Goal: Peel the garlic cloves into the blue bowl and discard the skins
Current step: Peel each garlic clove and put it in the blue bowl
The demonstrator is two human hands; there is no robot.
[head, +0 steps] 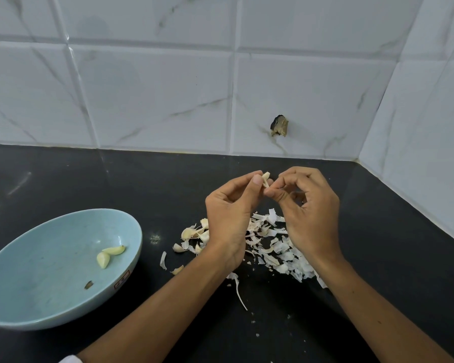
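Left hand (228, 218), right hand (309, 218): joint pinch-grip on one garlic clove (265, 177) above skins (281, 248)

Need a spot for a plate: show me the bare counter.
Bare: counter between blue bowl and tiled wall, and right of the right hand. Crowded: garlic skins beneath the left hand and right hand, strewn toward the bowl.

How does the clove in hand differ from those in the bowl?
The held clove is pinched between left hand and right hand; the bowl cloves lie loose in the blue bowl. Fingers hide most of the held clove; the bowl cloves show fully, bare. All are pale.
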